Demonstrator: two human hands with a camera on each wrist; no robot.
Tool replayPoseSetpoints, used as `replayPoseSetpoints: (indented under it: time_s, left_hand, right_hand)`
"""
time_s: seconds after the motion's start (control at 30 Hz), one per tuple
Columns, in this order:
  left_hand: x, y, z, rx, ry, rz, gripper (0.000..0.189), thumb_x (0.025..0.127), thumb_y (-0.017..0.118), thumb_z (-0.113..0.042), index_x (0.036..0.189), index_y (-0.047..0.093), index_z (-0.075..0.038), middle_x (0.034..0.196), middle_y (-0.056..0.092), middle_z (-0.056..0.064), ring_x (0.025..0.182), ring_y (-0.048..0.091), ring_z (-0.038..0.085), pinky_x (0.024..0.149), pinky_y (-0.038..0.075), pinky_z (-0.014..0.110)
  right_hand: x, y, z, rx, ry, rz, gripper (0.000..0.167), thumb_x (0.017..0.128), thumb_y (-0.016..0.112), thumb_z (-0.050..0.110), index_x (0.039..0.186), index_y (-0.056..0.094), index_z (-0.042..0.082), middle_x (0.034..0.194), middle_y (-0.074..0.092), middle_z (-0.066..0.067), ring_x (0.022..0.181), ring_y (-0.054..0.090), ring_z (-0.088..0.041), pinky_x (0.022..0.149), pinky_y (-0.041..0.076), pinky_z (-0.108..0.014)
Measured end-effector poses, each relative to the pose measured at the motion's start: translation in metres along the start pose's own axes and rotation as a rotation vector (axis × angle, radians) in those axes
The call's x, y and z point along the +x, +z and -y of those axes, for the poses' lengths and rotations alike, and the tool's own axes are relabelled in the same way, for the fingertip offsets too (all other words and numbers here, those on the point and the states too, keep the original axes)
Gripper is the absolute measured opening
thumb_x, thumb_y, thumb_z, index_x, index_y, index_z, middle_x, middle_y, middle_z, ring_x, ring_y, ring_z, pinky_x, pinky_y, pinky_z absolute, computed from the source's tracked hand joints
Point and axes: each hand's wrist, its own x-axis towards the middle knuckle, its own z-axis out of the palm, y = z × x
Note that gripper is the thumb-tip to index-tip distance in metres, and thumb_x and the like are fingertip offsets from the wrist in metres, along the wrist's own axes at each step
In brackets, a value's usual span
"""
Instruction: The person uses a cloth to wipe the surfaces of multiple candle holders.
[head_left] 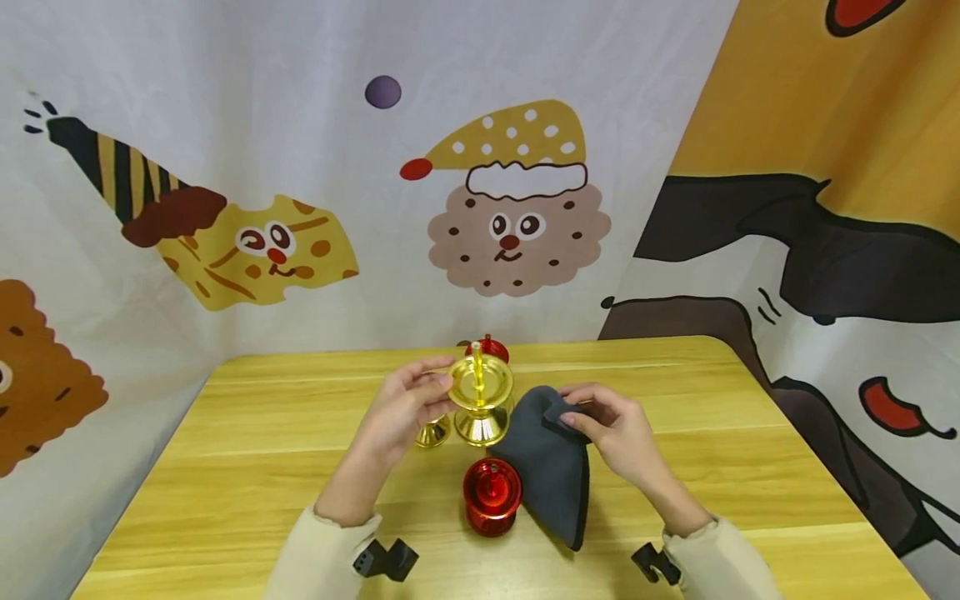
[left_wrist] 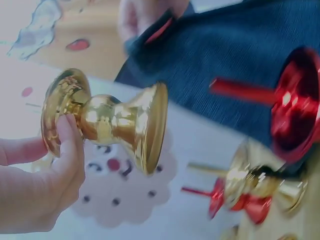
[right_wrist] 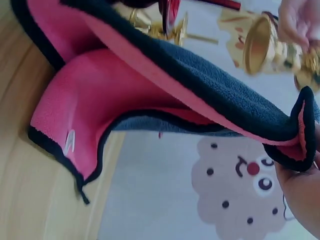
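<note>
My left hand (head_left: 401, 408) grips a shiny gold candle holder (head_left: 482, 427) by its upper dish, thumb and fingers at the rim. The holder is raised above the table, spike upward. In the left wrist view, its round stem and flared base (left_wrist: 150, 130) show clearly. My right hand (head_left: 617, 429) pinches the upper edge of a dark grey cloth (head_left: 543, 471), which hangs down to the right of the holder. The right wrist view shows the cloth's pink underside (right_wrist: 90, 95) and black trim. Whether the cloth touches the gold holder cannot be told.
A red candle holder (head_left: 492, 500) stands nearest me, beside the cloth. Another gold holder (head_left: 432, 432) stands behind my left fingers, and a red one (head_left: 493, 350) is at the back edge. The wooden table (head_left: 247, 467) ends at a printed curtain (head_left: 322, 100).
</note>
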Motion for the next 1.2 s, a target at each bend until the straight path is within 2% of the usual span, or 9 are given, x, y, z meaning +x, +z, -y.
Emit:
replayPoseSetpoints:
  time_s: [0.17,0.27,0.5,0.63,0.83,1.0,1.2]
  left_hand:
    - [-0.004,-0.028,-0.018,0.011,0.078,-0.056,0.035,0.092,0.042,0.007,0.126,0.035,0.014,0.092,0.056,0.006,0.079,0.058,0.012,0.074,0.052,0.023]
    - [-0.007,-0.042,-0.025,0.035,0.110,-0.114,0.035,0.093,0.042,0.005,0.126,0.035,0.013,0.093,0.055,0.003,0.080,0.058,0.010,0.075,0.051,0.022]
    - [-0.011,-0.072,-0.027,0.058,0.102,-0.261,0.036,0.095,0.040,0.002,0.130,0.033,0.010,0.093,0.052,0.003,0.083,0.056,0.008,0.078,0.050,0.020]
    - [-0.010,-0.087,-0.018,0.055,0.078,-0.346,0.036,0.095,0.038,0.004,0.130,0.033,0.009,0.089,0.051,0.002,0.079,0.055,0.007,0.075,0.050,0.018]
    - [-0.006,-0.111,0.006,0.087,-0.023,-0.416,0.040,0.095,0.038,0.004,0.133,0.030,0.008,0.090,0.051,0.002,0.076,0.054,0.006,0.074,0.049,0.017]
    - [-0.002,-0.128,0.029,0.136,-0.075,-0.420,0.042,0.095,0.037,0.003,0.135,0.028,0.008,0.092,0.051,0.003,0.076,0.055,0.006,0.073,0.050,0.017]
    - [-0.001,-0.141,0.050,0.173,-0.115,-0.409,0.043,0.095,0.036,0.004,0.137,0.026,0.007,0.099,0.050,0.008,0.081,0.056,0.009,0.077,0.050,0.020]
  right_hand:
    - [0.000,-0.017,-0.002,-0.022,0.065,-0.036,0.015,0.078,0.063,-0.011,0.089,0.063,-0.001,0.100,0.061,-0.018,0.089,0.062,-0.012,0.070,0.052,-0.021]
    - [-0.001,-0.024,-0.004,-0.043,0.083,-0.035,0.013,0.079,0.063,-0.009,0.089,0.063,-0.001,0.101,0.061,-0.018,0.090,0.062,-0.012,0.071,0.052,-0.021]
    - [-0.007,-0.032,-0.011,-0.093,0.121,-0.047,0.011,0.079,0.064,-0.008,0.089,0.062,-0.002,0.100,0.061,-0.020,0.088,0.062,-0.009,0.068,0.052,-0.020]
    - [-0.009,-0.035,-0.014,-0.115,0.133,-0.049,0.011,0.079,0.065,-0.008,0.089,0.063,-0.002,0.100,0.061,-0.020,0.087,0.062,-0.008,0.068,0.052,-0.020]
    - [-0.010,-0.038,-0.015,-0.133,0.151,-0.051,0.012,0.080,0.064,-0.007,0.090,0.063,-0.001,0.101,0.061,-0.020,0.085,0.062,-0.008,0.067,0.052,-0.020]
    - [-0.010,-0.039,-0.016,-0.139,0.158,-0.039,0.012,0.080,0.064,-0.006,0.091,0.063,0.000,0.102,0.061,-0.019,0.083,0.063,-0.013,0.066,0.053,-0.021]
    - [-0.010,-0.040,-0.016,-0.147,0.156,-0.031,0.011,0.081,0.064,-0.005,0.090,0.063,0.000,0.102,0.061,-0.018,0.082,0.063,-0.019,0.065,0.053,-0.022]
